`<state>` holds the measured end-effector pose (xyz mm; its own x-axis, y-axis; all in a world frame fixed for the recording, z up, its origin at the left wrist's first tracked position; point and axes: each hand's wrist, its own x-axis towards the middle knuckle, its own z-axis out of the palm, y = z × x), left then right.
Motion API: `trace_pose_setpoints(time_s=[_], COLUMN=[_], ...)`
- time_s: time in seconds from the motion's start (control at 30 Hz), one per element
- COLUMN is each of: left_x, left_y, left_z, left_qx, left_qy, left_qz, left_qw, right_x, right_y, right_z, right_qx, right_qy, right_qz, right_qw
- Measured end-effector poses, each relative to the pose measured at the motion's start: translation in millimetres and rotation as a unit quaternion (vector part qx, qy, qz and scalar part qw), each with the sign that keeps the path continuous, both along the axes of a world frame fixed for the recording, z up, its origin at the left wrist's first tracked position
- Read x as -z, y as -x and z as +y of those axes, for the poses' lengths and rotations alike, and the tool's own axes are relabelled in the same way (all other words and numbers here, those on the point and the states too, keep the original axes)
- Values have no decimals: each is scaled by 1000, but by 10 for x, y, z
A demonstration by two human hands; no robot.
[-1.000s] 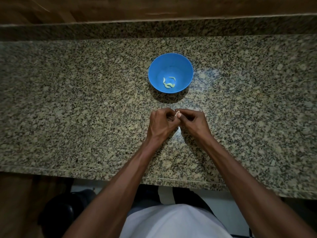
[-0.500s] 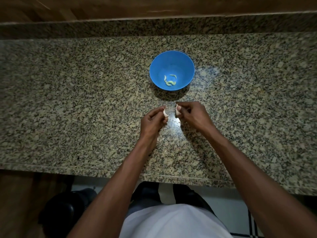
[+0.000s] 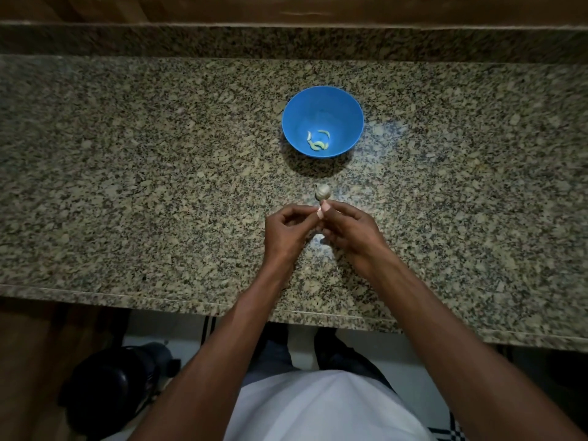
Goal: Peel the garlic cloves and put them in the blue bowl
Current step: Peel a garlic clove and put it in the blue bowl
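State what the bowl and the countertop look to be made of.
Blue bowl: probably plastic, with even, saturated colour, a thin rim and a dull, smooth sheen. Countertop: looks like polished granite, with speckled beige, grey and black grains and a glossy reflection patch near the bowl; it could be an imitation.

A speckled granite countertop [image 3: 127, 186] runs under a wooden wall panel [image 3: 286, 7]. Below its front edge, a dark round object [image 3: 111, 386] sits on the floor.

— What did you just do with your hands?
— You brought your left hand [image 3: 288, 232] back against your right hand [image 3: 348, 230], both pinching one clove [image 3: 322, 212].
— And beyond your fingertips?
— A garlic piece [image 3: 322, 191] now lies on the worktop [image 3: 159, 186].
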<state>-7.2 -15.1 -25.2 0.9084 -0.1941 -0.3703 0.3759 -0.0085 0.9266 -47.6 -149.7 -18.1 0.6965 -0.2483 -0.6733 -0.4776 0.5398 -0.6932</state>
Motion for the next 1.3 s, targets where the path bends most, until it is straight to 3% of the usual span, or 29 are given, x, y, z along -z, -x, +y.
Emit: trace_pose_setpoints(time_s=[0.07, 0.17, 0.23, 0.33, 0.47, 0.6, 0.73, 0.97, 1.07, 1.17, 1.23, 1.3], left_x=[27, 137, 204, 258, 336, 382, 407, 372, 396, 386, 384, 351], left_y=[-13, -65, -131, -244, -310, -338, -344, -381, -381, -356, -356, -356], left_z=[28, 99, 149, 213, 255, 280, 288, 222, 212, 198, 199, 193], left_qx=[23, 53, 47, 65, 130, 147, 149, 145, 136, 134, 133, 133], left_qy=[-33, -138, -205, -270, -316, -319, -314, -336, -349, -353, -354, -352], left_qz=[-24, -65, -96, -157, -218, -240, -240, -235, -234, -230, -227, -221], left_qw=[999, 987, 973, 948, 914, 905, 907, 900, 897, 897, 897, 900], right_x=[12, 16, 28, 96, 77, 82, 77, -8, -34, -53, -48, 4], right_y=[3, -27, -67, -134, -169, -194, -162, -213, -254, -302, -324, -365], right_z=[-28, -138, -186, -188, -140, -141, -162, -156, -107, -84, -75, -102], right_qx=[-16, -107, -196, -316, -387, -403, -446, -501, -517, -521, -523, -506], right_qy=[50, 279, 428, 596, 656, 705, 705, 673, 689, 693, 688, 680], right_qz=[-25, -68, -89, -111, -101, -125, -142, -155, -158, -159, -162, -166], right_qw=[998, 952, 877, 730, 640, 570, 533, 522, 484, 471, 475, 504])
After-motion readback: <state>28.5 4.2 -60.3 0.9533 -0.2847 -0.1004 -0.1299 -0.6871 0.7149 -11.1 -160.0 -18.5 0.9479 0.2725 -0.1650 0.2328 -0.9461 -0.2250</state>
